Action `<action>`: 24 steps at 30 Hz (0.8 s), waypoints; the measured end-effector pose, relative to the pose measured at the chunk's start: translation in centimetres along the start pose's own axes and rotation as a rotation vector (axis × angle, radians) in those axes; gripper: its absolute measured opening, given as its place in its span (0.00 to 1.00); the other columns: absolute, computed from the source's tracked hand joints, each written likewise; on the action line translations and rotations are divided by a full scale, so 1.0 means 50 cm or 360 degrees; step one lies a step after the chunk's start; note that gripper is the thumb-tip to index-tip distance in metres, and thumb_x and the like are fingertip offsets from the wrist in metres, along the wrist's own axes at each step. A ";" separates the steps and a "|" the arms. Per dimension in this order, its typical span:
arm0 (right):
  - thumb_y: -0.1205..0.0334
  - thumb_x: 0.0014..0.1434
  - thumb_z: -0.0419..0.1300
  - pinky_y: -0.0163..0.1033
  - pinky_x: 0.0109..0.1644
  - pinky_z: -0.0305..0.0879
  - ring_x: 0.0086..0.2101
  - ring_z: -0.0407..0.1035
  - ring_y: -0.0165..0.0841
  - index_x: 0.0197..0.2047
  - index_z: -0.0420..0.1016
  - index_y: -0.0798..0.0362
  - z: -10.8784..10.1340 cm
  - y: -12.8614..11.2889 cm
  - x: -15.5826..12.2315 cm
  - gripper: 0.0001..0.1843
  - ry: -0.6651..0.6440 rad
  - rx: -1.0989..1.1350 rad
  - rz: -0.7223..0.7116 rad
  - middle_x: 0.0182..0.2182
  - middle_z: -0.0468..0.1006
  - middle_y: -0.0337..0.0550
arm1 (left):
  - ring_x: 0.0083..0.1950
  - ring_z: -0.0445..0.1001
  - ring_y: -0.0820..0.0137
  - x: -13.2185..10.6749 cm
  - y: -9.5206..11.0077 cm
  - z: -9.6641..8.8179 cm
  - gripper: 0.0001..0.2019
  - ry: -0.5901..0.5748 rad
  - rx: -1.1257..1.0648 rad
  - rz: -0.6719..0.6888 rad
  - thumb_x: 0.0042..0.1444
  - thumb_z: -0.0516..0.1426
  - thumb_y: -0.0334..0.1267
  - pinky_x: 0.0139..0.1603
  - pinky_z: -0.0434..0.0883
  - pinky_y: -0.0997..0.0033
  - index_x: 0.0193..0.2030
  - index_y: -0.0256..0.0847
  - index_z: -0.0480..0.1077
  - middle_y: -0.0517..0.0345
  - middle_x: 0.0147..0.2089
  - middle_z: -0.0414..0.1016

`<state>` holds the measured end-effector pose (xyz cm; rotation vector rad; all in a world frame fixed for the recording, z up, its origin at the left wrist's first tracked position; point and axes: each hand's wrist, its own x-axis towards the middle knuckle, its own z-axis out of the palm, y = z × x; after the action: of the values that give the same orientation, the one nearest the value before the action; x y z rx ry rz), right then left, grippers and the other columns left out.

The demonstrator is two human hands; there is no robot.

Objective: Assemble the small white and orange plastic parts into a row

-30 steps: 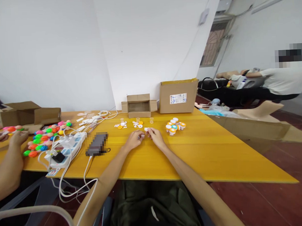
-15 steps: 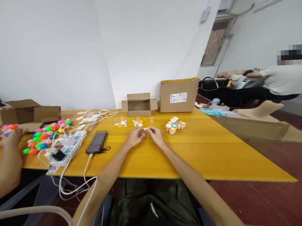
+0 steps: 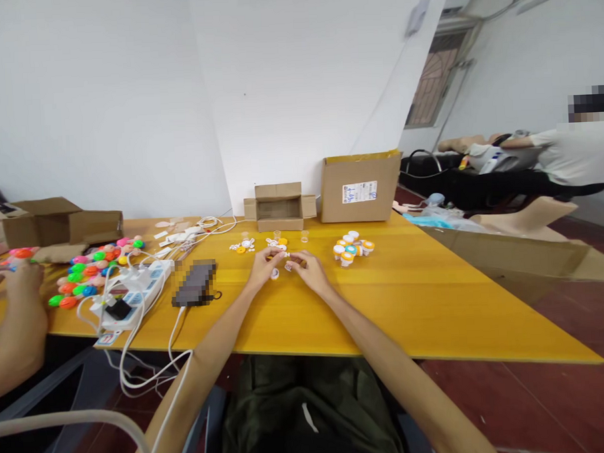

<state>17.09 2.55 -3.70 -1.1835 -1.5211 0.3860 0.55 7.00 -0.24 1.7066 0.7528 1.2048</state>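
Observation:
Between the thumb and forefinger of my left hand point(image 3: 264, 267) is a small white piece point(image 3: 286, 254), too small to name. My right hand point(image 3: 308, 271) is closed close beside it, its fingertips near that piece; what they pinch I cannot make out. A tiny white piece with dark marks point(image 3: 288, 267) shows just under the right fingertips, perhaps touching them. Below my left fingers a small round white-and-yellow part point(image 3: 275, 274) lies on the table. Beyond my hands are dotted white pieces and yellow rings point(image 3: 241, 249), with clear cups point(image 3: 304, 236) behind.
A pile of white, orange and teal round-topped pieces point(image 3: 352, 249) sits to the right. Small open carton point(image 3: 280, 224) and large carton point(image 3: 361, 207) stand behind. Leftward are a phone point(image 3: 197, 283), a corded power strip point(image 3: 147, 293), colourful balls point(image 3: 88, 270) and another person's arm point(image 3: 20, 312).
My left hand has shifted slightly left and up with the white piece, uncovering the round white-and-yellow part. My right fingers have curled lower. The whole view has shifted slightly.

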 end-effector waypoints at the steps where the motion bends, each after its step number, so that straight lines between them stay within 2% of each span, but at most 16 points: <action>1: 0.61 0.57 0.67 0.41 0.44 0.72 0.37 0.74 0.36 0.41 0.85 0.47 0.002 0.002 -0.001 0.08 -0.0006 -0.0058 -0.0031 0.36 0.82 0.42 | 0.41 0.79 0.64 0.000 0.000 -0.001 0.13 0.0024 -0.0003 -0.0005 0.49 0.67 0.49 0.44 0.74 0.67 0.34 0.42 0.80 0.56 0.36 0.83; 5: 0.69 0.56 0.66 0.44 0.53 0.70 0.44 0.74 0.38 0.38 0.84 0.46 0.009 0.003 -0.008 0.08 -0.0128 -0.0307 -0.0143 0.40 0.80 0.43 | 0.42 0.79 0.64 0.001 -0.003 -0.004 0.13 0.0033 0.0033 -0.0011 0.50 0.67 0.49 0.43 0.73 0.67 0.36 0.42 0.79 0.56 0.38 0.83; 8: 0.72 0.57 0.64 0.44 0.52 0.69 0.44 0.74 0.39 0.35 0.84 0.46 0.011 0.004 -0.011 0.11 -0.0202 -0.0418 -0.0136 0.39 0.80 0.44 | 0.42 0.79 0.64 0.003 -0.008 -0.005 0.12 0.0014 0.0077 -0.0002 0.52 0.66 0.47 0.45 0.74 0.67 0.37 0.42 0.79 0.56 0.38 0.83; 15: 0.71 0.58 0.62 0.43 0.43 0.69 0.40 0.74 0.41 0.32 0.84 0.44 0.002 0.028 -0.005 0.13 -0.0053 -0.0558 -0.0032 0.35 0.81 0.46 | 0.44 0.80 0.64 0.003 -0.011 -0.005 0.09 -0.0044 0.0121 0.0062 0.54 0.65 0.43 0.48 0.75 0.65 0.39 0.42 0.80 0.54 0.42 0.84; 19: 0.70 0.57 0.63 0.44 0.45 0.68 0.40 0.73 0.42 0.31 0.84 0.44 0.000 0.021 -0.005 0.12 -0.0017 -0.0590 -0.0002 0.36 0.81 0.47 | 0.42 0.80 0.65 0.001 -0.013 -0.005 0.07 -0.0060 0.0173 0.0072 0.54 0.65 0.40 0.47 0.75 0.66 0.39 0.42 0.80 0.55 0.40 0.83; 24: 0.69 0.58 0.62 0.45 0.50 0.69 0.43 0.74 0.41 0.37 0.84 0.45 -0.003 -0.015 -0.004 0.11 0.0037 -0.0460 0.0012 0.38 0.81 0.46 | 0.39 0.78 0.66 0.002 -0.016 -0.004 0.07 -0.0043 0.0232 0.0075 0.54 0.65 0.40 0.45 0.74 0.67 0.38 0.42 0.80 0.57 0.37 0.82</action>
<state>16.86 1.99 -3.19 -1.4125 -1.5892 0.1592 0.38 7.47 -0.90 1.8655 0.8045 1.1806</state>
